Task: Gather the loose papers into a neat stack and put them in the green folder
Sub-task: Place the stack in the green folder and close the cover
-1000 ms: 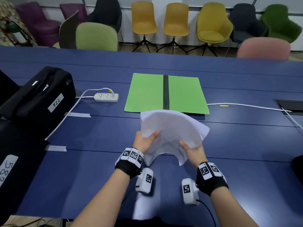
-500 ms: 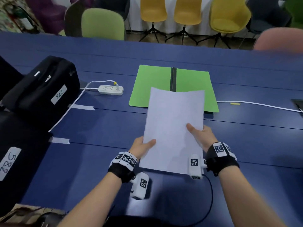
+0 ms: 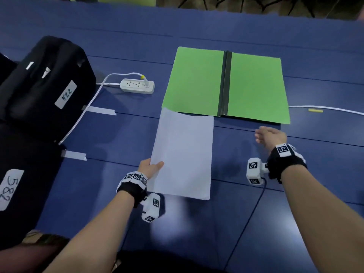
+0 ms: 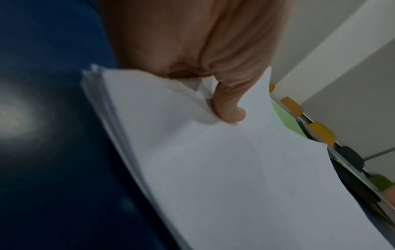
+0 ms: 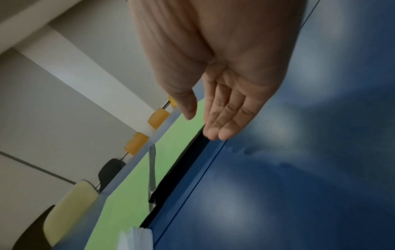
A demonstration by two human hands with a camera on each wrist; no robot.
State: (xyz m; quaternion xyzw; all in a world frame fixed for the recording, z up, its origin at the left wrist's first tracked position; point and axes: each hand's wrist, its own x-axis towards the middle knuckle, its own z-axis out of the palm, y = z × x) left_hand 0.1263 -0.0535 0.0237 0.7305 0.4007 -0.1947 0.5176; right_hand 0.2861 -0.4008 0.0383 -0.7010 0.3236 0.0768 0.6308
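1. On the blue desk (image 3: 122, 194), just in front of me, my left hand (image 3: 149, 168) grips the stack of papers (image 3: 183, 154) at its near left edge; the thumb (image 4: 228, 108) presses on the top sheet, the other fingers are hidden beneath.
2. My right hand (image 3: 270, 135) is released, fingers (image 5: 226, 121) straight and together, holding nothing; it hovers to the right of the stack, just short of the near edge of the green folder (image 3: 256, 87).
3. That folder lies open and flat, dark spine (image 3: 224, 83) up the middle; the stack's far left corner overlaps the folder's left leaf; whether they touch I cannot tell.
4. To the left sit a white power strip (image 3: 137, 86) with its cable, and black cases (image 3: 39, 81) with the labels 522 and 582.
5. A white cable (image 3: 325, 108) runs off to the right, behind the folder.
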